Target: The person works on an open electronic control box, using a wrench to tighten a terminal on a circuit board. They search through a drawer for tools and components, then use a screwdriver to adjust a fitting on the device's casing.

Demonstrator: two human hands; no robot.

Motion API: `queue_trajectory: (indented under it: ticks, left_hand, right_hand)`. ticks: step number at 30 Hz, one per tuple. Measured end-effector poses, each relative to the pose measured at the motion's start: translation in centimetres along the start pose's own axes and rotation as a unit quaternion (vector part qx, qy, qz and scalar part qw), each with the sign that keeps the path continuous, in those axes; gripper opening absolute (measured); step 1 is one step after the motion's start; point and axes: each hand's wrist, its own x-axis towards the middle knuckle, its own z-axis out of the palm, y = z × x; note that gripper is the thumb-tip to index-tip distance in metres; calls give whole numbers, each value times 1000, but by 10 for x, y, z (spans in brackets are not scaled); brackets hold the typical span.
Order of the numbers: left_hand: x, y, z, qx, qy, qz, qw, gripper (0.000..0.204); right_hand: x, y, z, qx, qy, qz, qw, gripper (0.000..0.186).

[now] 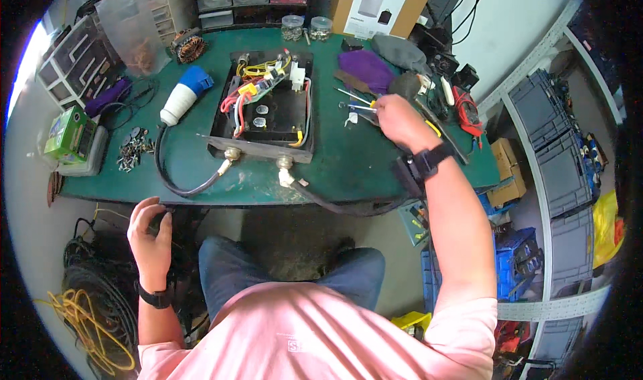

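My right hand (400,121) is at the right part of the green workbench, its fingers closed round the end of a thin screwdriver (355,97). A second slim tool with a blue-and-white shaft (360,107) lies right beside it; my fingers partly hide both. Below the bench's front edge at the left, my left hand (150,236) hangs with curved fingers apart from the thumb, holding nothing visible. Between the hands sits an opened black metal box (268,129) with coloured wires (244,98) and a small circuit board inside. A blue-and-white industrial plug (187,93) lies left of it, cabled to the box.
Loose screws (135,150) are heaped at the bench's left, near a green carton (69,136). A purple cloth (366,71), red test leads (467,110) and a cardboard box (402,5) occupy the far right. Shelving with grey bins (562,172) stands at right; coiled cables (94,320) lie lower left.
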Motion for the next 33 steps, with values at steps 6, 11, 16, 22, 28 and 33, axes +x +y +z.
queue_trajectory:
  ticks: [6, 11, 16, 22, 28, 33]
  left_hand:
    - [-14, -19, -10, -19, 33, -22, 999, 13]
    - [-20, -40, -12, -32, 16, -20, 999, 14]
    - [-20, -34, -3, -19, 26, -9, 999, 14]
    - [-24, -16, 0, 14, 13, -2, 1000, 15]
    - [-32, -23, -4, 72, -31, 32, 996, 16]
    - [-38, -22, -6, 71, -40, 8, 997, 17]
  right_hand:
    - [24, 77, -40, 150, 49, 165, 973, 21]
    - [-1, 100, -50, 386, 18, 290, 876, 22]
    - [-1, 102, -48, 493, 76, 284, 819, 15]
    - [29, 91, -27, 418, -8, 296, 859, 18]
    - [47, 85, -9, 410, 6, 269, 871, 17]
    - [27, 78, -22, 400, -18, 272, 875, 37]
